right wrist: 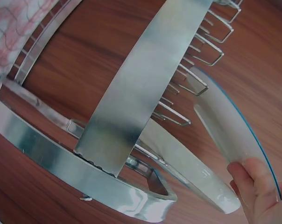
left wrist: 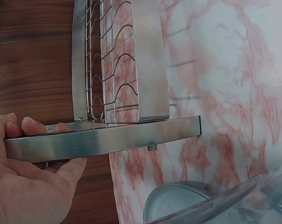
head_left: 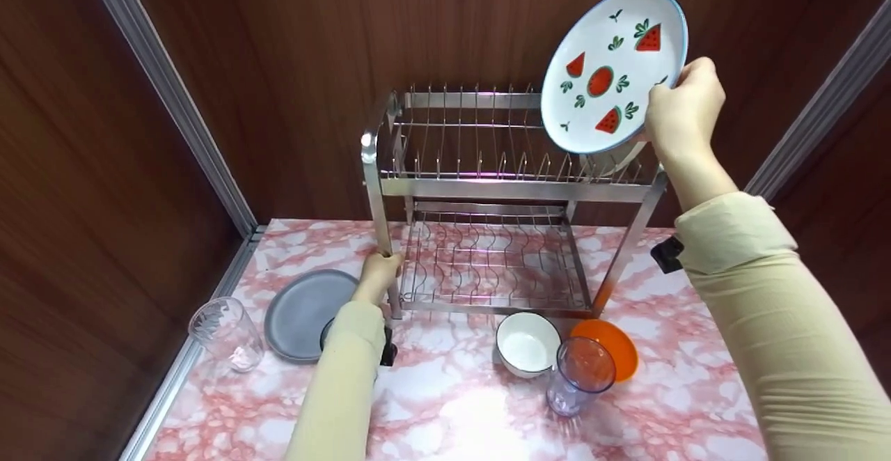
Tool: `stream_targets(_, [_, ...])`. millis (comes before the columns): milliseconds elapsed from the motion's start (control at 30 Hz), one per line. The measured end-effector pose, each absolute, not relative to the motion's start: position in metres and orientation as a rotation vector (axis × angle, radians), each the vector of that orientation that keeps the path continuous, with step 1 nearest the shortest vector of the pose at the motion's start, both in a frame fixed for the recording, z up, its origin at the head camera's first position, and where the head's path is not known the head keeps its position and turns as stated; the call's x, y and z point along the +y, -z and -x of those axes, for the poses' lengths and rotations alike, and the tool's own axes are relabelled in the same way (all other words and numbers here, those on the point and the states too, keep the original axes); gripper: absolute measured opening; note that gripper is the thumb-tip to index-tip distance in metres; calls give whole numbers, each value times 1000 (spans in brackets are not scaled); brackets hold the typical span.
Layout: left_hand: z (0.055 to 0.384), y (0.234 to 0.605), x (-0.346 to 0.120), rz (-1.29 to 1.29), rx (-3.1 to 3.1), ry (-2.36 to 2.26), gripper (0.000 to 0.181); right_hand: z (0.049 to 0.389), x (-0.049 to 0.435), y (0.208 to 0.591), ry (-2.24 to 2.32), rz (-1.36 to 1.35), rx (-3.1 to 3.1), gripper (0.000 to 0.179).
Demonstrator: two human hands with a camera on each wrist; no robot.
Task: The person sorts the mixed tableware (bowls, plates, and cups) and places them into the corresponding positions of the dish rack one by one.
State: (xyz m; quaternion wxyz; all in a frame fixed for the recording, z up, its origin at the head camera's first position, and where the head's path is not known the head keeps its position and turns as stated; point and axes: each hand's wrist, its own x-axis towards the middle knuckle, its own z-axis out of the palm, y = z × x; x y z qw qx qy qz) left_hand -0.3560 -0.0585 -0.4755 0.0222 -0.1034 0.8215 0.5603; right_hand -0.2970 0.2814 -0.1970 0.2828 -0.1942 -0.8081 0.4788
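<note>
My right hand (head_left: 688, 109) pinches the edge of a white plate (head_left: 619, 64) with a blue rim and watermelon pictures. The plate is tilted over the right end of the upper tier of a metal dish rack (head_left: 515, 188). In the right wrist view, fingers (right wrist: 253, 179) lie against the plate's underside, and its lower end overlaps the rack's wire prongs (right wrist: 197, 79). Another pale plate (right wrist: 192, 165) stands in the rack beside it, mostly hidden in the head view. Low on the rack's left side, my left hand (head_left: 379, 273) grips the upright post (left wrist: 99, 142), thumb and fingers on opposite faces.
A grey plate (head_left: 306, 315) and a clear cup (head_left: 230, 336) are at left; the left forearm partly covers a dark-rimmed dish. In front of the rack stand a white bowl (head_left: 527, 342), an orange bowl (head_left: 623, 349) and a purplish clear cup (head_left: 578, 374). Wooden panels enclose the marbled table.
</note>
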Motion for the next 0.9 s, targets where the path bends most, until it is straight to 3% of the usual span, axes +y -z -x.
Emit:
stream_targets(267, [356, 478, -60, 303, 2542, -1749, 25, 303, 272, 194, -1047, 528, -2253, 11])
stream_targets(500, [356, 478, -60, 308, 2535, -1750, 23, 309, 270, 190, -935, 558, -2320, 36])
stream_targets(900, [356, 478, -58, 317, 2528, -1774, 27, 317, 266, 200, -855, 554, -2397, 45])
